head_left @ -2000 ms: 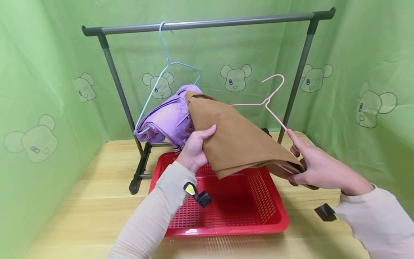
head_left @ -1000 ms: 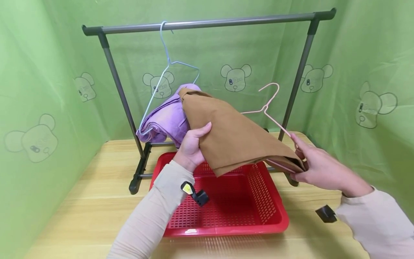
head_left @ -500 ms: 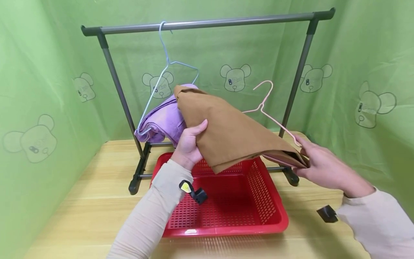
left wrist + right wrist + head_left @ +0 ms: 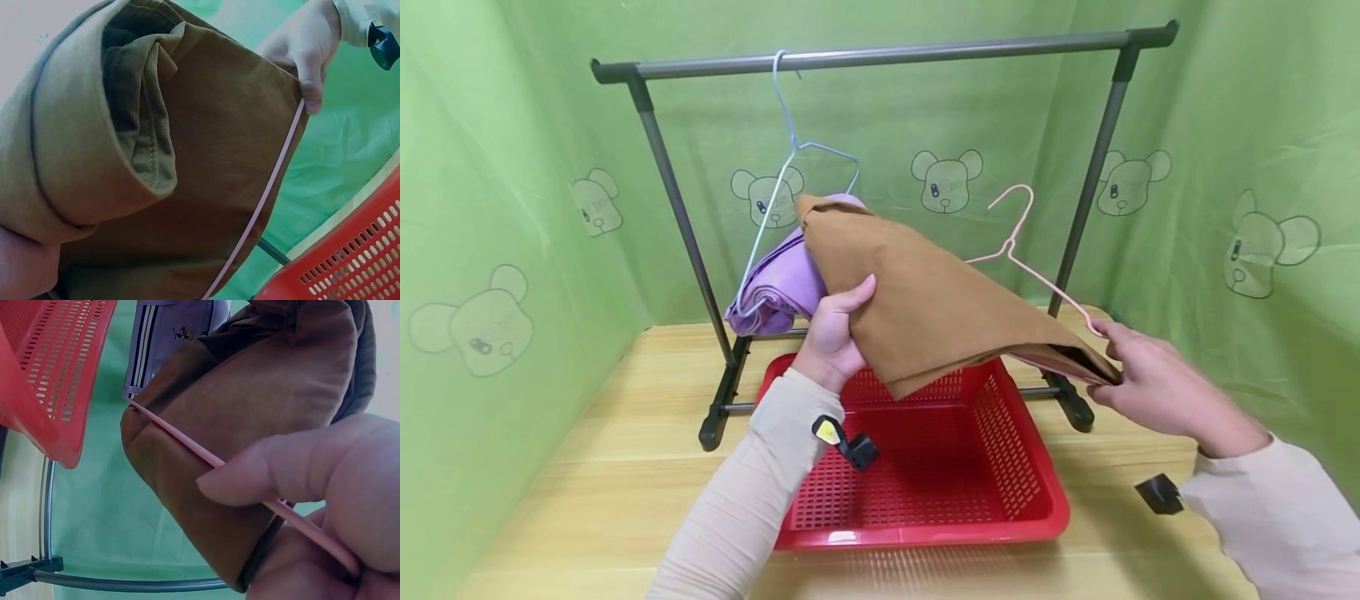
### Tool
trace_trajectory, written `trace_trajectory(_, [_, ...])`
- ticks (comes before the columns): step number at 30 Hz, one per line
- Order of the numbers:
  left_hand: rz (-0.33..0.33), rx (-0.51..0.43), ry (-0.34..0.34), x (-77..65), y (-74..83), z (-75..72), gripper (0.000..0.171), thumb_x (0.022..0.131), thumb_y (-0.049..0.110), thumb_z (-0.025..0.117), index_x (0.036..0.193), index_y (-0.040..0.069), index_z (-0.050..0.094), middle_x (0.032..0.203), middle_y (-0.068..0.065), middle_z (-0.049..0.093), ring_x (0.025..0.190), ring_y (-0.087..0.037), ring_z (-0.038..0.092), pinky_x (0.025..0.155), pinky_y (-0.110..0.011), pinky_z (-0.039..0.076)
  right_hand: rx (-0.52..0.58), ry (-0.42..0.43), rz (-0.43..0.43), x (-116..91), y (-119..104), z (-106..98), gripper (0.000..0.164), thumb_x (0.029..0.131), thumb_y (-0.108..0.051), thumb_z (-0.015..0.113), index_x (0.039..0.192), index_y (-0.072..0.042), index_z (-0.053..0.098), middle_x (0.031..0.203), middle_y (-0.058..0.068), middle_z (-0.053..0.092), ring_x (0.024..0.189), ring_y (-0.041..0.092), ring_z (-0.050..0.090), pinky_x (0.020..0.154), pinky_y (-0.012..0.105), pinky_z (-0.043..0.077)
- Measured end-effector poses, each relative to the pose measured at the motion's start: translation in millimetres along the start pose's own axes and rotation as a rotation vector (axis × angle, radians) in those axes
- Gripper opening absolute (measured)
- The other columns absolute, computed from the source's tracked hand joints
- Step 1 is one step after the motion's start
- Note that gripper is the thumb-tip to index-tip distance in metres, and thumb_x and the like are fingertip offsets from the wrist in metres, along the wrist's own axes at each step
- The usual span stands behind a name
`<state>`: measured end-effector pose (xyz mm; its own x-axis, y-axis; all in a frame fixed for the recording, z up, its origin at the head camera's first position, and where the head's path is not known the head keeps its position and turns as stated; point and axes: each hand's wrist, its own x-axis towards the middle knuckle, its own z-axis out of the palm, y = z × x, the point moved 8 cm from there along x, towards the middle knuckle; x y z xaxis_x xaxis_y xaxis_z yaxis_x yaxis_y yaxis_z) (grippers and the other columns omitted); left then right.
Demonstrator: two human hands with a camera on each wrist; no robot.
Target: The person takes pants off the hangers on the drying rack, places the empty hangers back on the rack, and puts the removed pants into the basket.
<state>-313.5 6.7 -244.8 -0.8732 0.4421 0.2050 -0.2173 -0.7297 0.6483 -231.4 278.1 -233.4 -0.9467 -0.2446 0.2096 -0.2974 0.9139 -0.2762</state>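
Folded brown trousers (image 4: pixel 925 292) are held up between both hands, above the red basket. My left hand (image 4: pixel 835 337) grips them with the thumb across the front and the fingers hidden behind. At the right, my right hand (image 4: pixel 1150 379) holds the corner of a pink wire hanger (image 4: pixel 1037 275) together with the edge of the brown cloth. In the right wrist view the thumb lies over the hanger's bar (image 4: pixel 181 439), which runs along the trousers. The hanger's hook points up, off the rail; part of its frame is hidden by the cloth.
A grey clothes rack (image 4: pixel 925 55) stands behind. From its rail hangs a blue hanger (image 4: pixel 781 108) with folded purple trousers (image 4: pixel 782 283), partly covered by the brown ones. The red basket (image 4: pixel 1052 500) sits on the wooden table (image 4: pixel 595 467), with green curtains around.
The left hand and the brown trousers have shifted left and slightly up, covering more of the purple trousers. The pink hanger's hook has moved left, while the right hand has edged right.
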Motion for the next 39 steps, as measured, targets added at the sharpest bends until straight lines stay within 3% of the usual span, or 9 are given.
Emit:
trace_trajectory(8, [0.020,-0.006,0.032,-0.2,4.3,-6.0,0.025,0.101,0.015,0.038,0.095,0.013,0.062,0.088,0.001,0.069,0.081,-0.012,0.066,0.076,-0.028,0.051,0.018,-0.040,0.045,0.4,11.5,3.4,0.085,0.076,-0.009,0.075,0.142,0.016,0.027,0.112,0.046,0.051,0.100,0.056,0.054,0.074,0.061,0.047])
trace_trajectory(17, [0.079,-0.040,0.032,0.2,13.1,-3.4,0.025,0.101,0.014,0.038,0.095,0.012,0.063,0.088,0.000,0.069,0.082,-0.013,0.066,0.077,-0.028,0.051,0.018,-0.013,0.095,-1.2,23.1,-1.7,0.086,0.071,-0.004,0.078,0.137,0.020,0.029,0.109,0.047,0.050,0.096,0.060,0.052,0.073,0.064,0.048])
trace_trajectory(24, [0.081,-0.070,0.028,-0.2,14.6,-0.6,0.026,0.101,0.014,0.038,0.095,0.011,0.063,0.089,-0.001,0.069,0.082,-0.013,0.066,0.078,-0.028,0.051,0.035,-0.024,0.125,-1.7,27.5,-2.1,0.086,0.071,-0.005,0.079,0.138,0.018,0.030,0.111,0.047,0.049,0.096,0.059,0.053,0.071,0.061,0.049])
trace_trajectory(29, [0.106,-0.082,0.028,-0.9,17.1,-0.4,0.026,0.101,0.013,0.038,0.095,0.011,0.063,0.089,-0.001,0.069,0.082,-0.013,0.066,0.077,-0.028,0.051,0.045,-0.014,0.145,-2.0,31.3,-3.7,0.083,0.069,0.000,0.077,0.137,0.016,0.032,0.107,0.043,0.050,0.072,0.039,0.056,0.060,0.047,0.051])
trace_trajectory(31, [0.112,-0.085,0.027,-1.0,17.7,0.0,0.026,0.101,0.013,0.038,0.095,0.011,0.063,0.088,-0.001,0.069,0.082,-0.013,0.066,0.077,-0.028,0.051,0.050,-0.009,0.153,-2.0,32.9,-4.5,0.080,0.069,0.001,0.076,0.136,0.015,0.035,0.106,0.040,0.051,0.071,0.032,0.055,0.056,0.040,0.048])
trace_trajectory(34, [0.118,-0.093,0.027,-1.0,18.2,1.0,0.025,0.101,0.012,0.039,0.095,0.011,0.063,0.089,-0.001,0.069,0.082,-0.014,0.066,0.077,-0.028,0.051,0.058,0.007,0.164,-2.1,34.7,-5.9,0.074,0.070,0.000,0.076,0.133,0.012,0.040,0.103,0.038,0.054,0.074,0.036,0.056,0.056,0.037,0.046])
trace_trajectory(36, [0.122,-0.099,0.029,-1.0,18.6,1.4,0.024,0.101,0.012,0.040,0.095,0.010,0.063,0.089,-0.001,0.069,0.082,-0.014,0.066,0.077,-0.028,0.051,0.063,0.022,0.175,-2.5,35.6,-6.6,0.068,0.071,0.000,0.075,0.130,0.010,0.043,0.093,0.030,0.055,0.071,0.034,0.053,0.054,0.035,0.044])
trace_trajectory(39, [0.133,-0.109,0.032,-1.3,19.4,1.0,0.021,0.100,0.012,0.043,0.095,0.010,0.063,0.088,-0.002,0.069,0.082,-0.014,0.066,0.077,-0.028,0.052,0.081,0.045,0.190,-3.4,37.0,-7.0,0.059,0.070,0.010,0.062,0.126,0.008,0.046,0.082,0.016,0.050,0.063,0.025,0.043,0.049,0.031,0.038])
